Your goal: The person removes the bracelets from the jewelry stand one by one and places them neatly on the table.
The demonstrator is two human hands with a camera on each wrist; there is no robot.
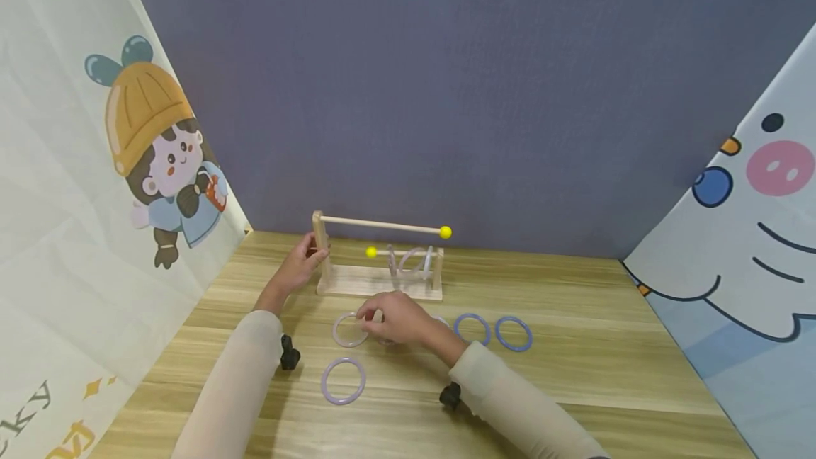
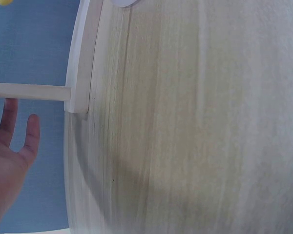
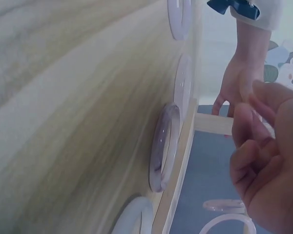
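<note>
A wooden stand (image 1: 379, 282) has two rods with yellow ball ends. My left hand (image 1: 301, 265) holds its left post (image 2: 31, 91), some fingers passing behind the wood. On the lower rod hang a mauve ring (image 1: 392, 261) and a white ring (image 1: 428, 263), with a slanted ring between them. My right hand (image 1: 400, 317) hovers over the row of rings in front of the stand. Its fingers are loosely curled, with nothing seen between them in the right wrist view. Below it lies a purple translucent ring (image 3: 155, 165), beside a pale pink ring (image 1: 335, 335).
Nearer the front lies a lavender ring (image 1: 324, 382). To the right of my right hand are a partly hidden white ring (image 1: 441, 319) and two blue rings (image 1: 472, 315). A grey-blue wall (image 1: 446, 91) stands behind the wooden table (image 1: 605, 374), with printed cloths at both sides.
</note>
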